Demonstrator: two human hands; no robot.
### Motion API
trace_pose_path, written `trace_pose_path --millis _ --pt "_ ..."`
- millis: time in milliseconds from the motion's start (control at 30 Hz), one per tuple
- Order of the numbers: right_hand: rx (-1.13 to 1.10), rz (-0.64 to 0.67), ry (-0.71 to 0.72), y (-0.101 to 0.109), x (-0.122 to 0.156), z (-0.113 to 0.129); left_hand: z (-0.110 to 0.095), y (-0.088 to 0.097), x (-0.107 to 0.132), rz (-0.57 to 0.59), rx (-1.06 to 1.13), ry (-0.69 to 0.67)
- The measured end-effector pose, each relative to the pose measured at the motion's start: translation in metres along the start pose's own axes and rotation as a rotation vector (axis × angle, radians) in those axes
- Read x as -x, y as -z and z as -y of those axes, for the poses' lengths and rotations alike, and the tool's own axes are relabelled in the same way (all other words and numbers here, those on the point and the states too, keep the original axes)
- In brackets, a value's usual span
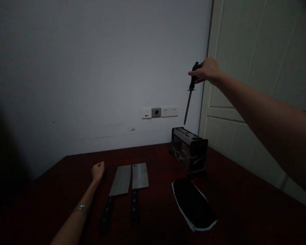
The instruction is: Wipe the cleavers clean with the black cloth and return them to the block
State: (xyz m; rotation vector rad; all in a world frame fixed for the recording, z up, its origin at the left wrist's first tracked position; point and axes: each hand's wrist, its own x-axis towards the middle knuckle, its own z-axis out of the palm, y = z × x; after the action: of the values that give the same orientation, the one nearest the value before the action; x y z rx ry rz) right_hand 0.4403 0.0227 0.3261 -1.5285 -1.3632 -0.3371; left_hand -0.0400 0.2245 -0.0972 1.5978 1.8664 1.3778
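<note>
Dim light is falling on a pale wall (91, 68) and a panelled door (257, 68) at the right, and a dark reddish surface (244, 204) is filling the near half of the view. A socket strip (160, 112) is sitting low on the wall.

The right hand (206, 70) is reaching far out and high, its fingers closed around the black handle of a sharpening steel (189, 98). Because the grip is taking only the top of the handle, the rod is hanging nearly upright with its tip pointing down and slightly left. The tip is hovering above the slotted top of the knife block (190, 151), clear of it and not touching. The block is standing at the far right of the surface, close to the door.

The left hand (98, 171) is lying on the surface, curled into a loose fist with nothing in it, just left of the blades; it seems to be resting there only for support. A bracelet (81, 207) is showing on that wrist.

Two cleavers are lying flat side by side, the left cleaver (121, 180) angled a little and the right cleaver (140, 175) straighter, their blades almost touching. Both handles are pointing toward the near edge, which is keeping the grips within easy reach and the blades steady. Near and right of them, in front of the block, a black pad (193, 204) with a pale edge is lying flat.
</note>
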Motion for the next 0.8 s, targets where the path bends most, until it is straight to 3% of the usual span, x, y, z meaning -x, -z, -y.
trace_pose_path --millis 167,333,433,533,633,800 --pt "-0.086 -0.059 0.085 0.001 0.018 0.034 -0.001 0.001 0.002 0.005 -0.004 -0.006" --pt "-0.107 0.027 0.341 -0.030 0.058 0.044 -0.001 0.001 0.002 0.015 -0.003 -0.016" --pt "-0.156 0.053 0.562 -0.062 0.112 0.039 -0.002 0.001 0.003 0.014 -0.009 -0.017" --pt "-0.171 0.220 0.771 -0.093 0.180 0.025 -0.004 0.002 0.004 0.011 -0.013 -0.021" --pt "-0.034 0.416 0.980 -0.118 0.246 0.005 -0.005 0.003 0.006 0.012 -0.012 -0.028" --pt "0.108 0.594 1.181 -0.147 0.325 -0.025 -0.006 0.003 0.007 0.010 -0.024 -0.032"
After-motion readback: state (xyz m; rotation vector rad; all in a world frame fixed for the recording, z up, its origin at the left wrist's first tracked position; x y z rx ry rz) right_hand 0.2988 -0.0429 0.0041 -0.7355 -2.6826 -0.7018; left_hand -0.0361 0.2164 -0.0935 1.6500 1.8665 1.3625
